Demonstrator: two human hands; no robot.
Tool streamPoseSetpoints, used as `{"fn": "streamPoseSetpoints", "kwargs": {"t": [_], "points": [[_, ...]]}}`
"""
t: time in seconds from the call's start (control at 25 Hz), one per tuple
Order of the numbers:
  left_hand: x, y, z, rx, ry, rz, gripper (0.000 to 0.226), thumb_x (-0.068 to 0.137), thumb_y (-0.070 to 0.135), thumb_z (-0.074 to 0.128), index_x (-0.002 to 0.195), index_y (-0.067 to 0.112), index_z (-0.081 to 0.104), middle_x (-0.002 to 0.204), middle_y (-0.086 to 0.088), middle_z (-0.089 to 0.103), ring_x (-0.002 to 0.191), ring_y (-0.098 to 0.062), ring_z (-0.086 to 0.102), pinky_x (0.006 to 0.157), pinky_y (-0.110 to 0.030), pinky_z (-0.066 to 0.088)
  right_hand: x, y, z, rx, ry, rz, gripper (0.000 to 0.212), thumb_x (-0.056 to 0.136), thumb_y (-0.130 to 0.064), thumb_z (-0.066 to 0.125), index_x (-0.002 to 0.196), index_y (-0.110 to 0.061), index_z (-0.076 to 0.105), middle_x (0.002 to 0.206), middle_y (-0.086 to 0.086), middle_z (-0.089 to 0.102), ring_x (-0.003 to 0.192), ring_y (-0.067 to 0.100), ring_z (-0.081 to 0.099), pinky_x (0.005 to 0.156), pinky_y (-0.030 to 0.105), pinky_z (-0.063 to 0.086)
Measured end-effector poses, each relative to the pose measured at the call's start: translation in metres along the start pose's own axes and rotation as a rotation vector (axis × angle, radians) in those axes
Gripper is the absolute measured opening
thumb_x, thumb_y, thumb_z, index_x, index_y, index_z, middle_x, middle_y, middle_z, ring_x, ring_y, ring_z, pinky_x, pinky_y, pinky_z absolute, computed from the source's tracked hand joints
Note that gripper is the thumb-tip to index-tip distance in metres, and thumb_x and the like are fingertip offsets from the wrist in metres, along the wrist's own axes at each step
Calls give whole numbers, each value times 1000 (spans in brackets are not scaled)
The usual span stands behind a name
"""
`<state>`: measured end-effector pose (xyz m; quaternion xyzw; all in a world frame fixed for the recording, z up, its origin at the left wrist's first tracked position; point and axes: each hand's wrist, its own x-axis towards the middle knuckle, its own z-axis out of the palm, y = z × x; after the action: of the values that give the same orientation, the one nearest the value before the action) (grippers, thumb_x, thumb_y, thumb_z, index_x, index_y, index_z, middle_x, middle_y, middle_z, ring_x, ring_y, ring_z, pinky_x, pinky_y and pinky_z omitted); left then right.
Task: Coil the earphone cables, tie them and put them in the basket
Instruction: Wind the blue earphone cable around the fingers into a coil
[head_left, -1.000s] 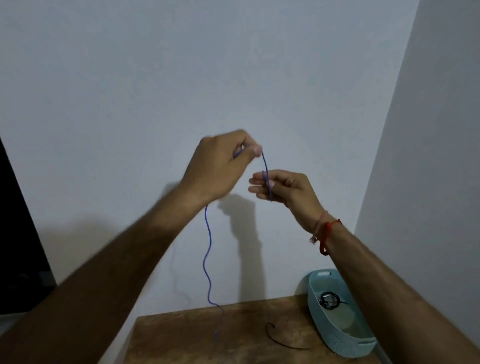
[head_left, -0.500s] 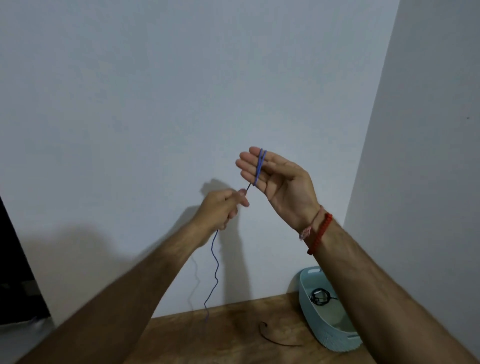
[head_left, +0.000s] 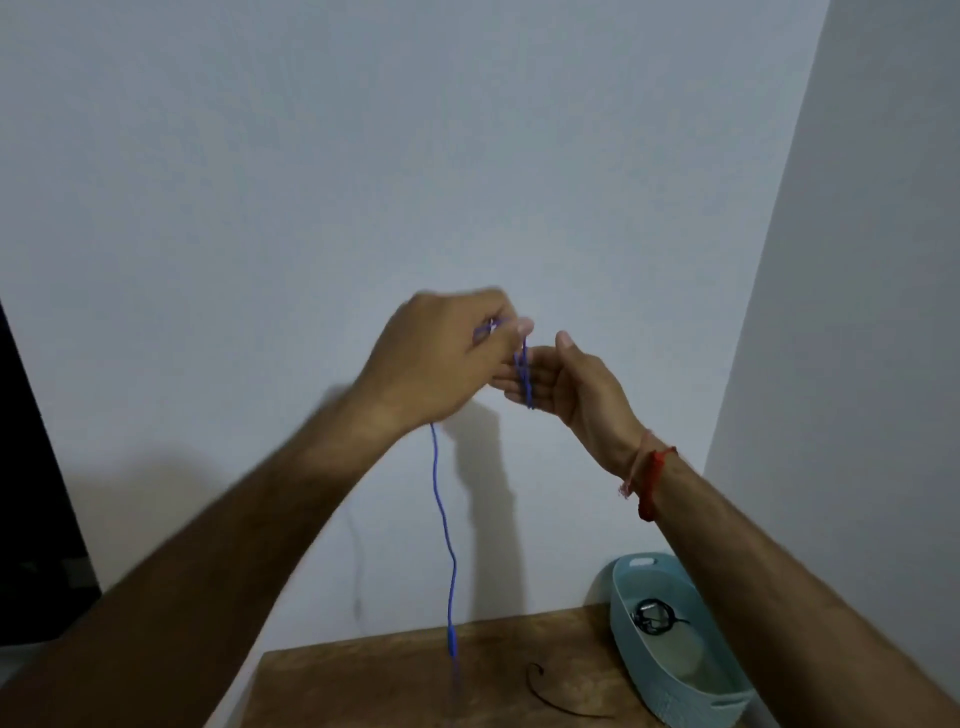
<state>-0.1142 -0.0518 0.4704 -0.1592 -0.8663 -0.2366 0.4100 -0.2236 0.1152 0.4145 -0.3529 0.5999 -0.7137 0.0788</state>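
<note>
I hold a blue earphone cable (head_left: 443, 519) up in front of the wall. My right hand (head_left: 566, 387) has several loops of it wound around its fingers, palm turned towards me. My left hand (head_left: 447, 358) pinches the cable just above those fingers, and the free end hangs from it down to the wooden table (head_left: 363, 686). A light blue basket (head_left: 670, 680) stands at the table's right end, with a coiled black earphone (head_left: 654, 618) inside it.
A thin dark tie (head_left: 550, 699) lies on the table left of the basket. White walls meet in a corner behind the basket. A dark opening runs down the left edge of the view.
My left hand has risen from below my right hand to above its fingers, carrying the cable up and over. The hanging end has moved right and sits higher.
</note>
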Motion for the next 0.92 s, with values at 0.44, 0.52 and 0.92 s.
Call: {"fn": "streamPoseSetpoints", "kwargs": {"t": [0.44, 0.52, 0.92], "points": [[-26, -49, 86, -578, -285, -460, 36, 104, 28, 49, 74, 17, 64, 51, 9, 44, 47, -9, 39, 50, -27, 39, -20, -34, 10, 448, -76, -96, 92, 99, -65, 19, 137, 14, 48, 136, 34, 56, 131, 45, 54, 114, 50, 40], [-63, -41, 90, -601, -316, -443, 39, 103, 41, 49, 76, 19, 65, 53, 8, 42, 50, -11, 39, 53, -29, 41, -13, -33, -3, 467, 12, -75, 98, 96, -71, 20, 136, 13, 50, 135, 33, 58, 129, 44, 56, 114, 50, 40], [9, 4, 2, -109, -74, -33, 20, 99, 33, 62, 83, 24, 70, 60, 6, 52, 56, -7, 44, 56, -20, 36, -4, 0, -6, 19, 68, 12, 84, 99, -63, 23, 128, 5, 62, 124, 25, 69, 120, 34, 65, 114, 50, 41]]}}
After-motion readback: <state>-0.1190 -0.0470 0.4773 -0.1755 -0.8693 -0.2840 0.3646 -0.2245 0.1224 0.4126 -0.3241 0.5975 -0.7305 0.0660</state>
